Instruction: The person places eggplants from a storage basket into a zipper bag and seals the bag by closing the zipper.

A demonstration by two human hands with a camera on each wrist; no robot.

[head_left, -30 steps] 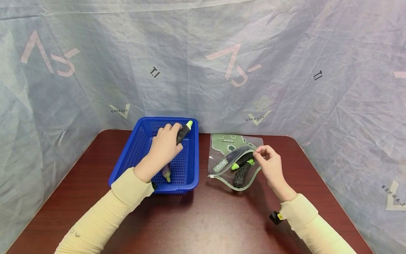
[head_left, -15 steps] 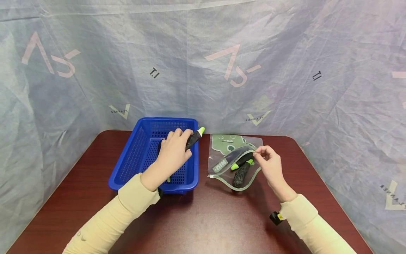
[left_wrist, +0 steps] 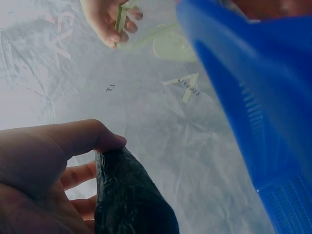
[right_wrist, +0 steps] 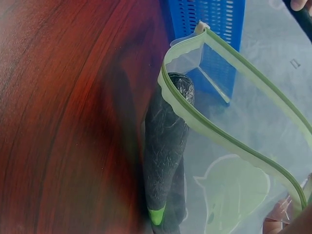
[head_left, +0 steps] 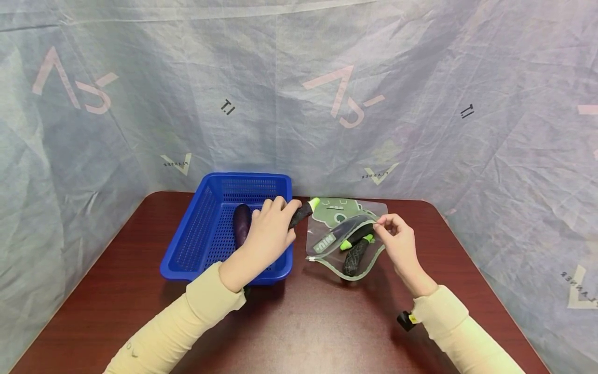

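In the head view my left hand [head_left: 268, 228] grips a dark, wrinkled eggplant [head_left: 301, 214] with a bright green cap, over the right rim of the blue basket [head_left: 179, 244]. The left wrist view shows thumb and fingers around the eggplant's dark body [left_wrist: 129, 195]. My right hand [head_left: 396, 240] pinches the mouth edge of a clear zip bag [head_left: 324, 214] with green trim, keeping it parted. Inside lie two similar dark eggplants, one [head_left: 356, 258] nearer the mouth and one [head_left: 361, 235] behind. A purple eggplant [head_left: 241, 223] lies in the basket, partly hidden by my left arm.
Everything rests on a reddish-brown table [head_left: 317, 322]. A grey printed cloth [head_left: 289, 119] hangs behind and at both sides. The bag's white slider [head_left: 311, 258] sits at its left corner, a little right of the basket.
My left hand has carried the dark eggplant rightward and slightly nearer, from inside the basket to above its right rim. More of the purple eggplant shows. The right hand and bag stay put.
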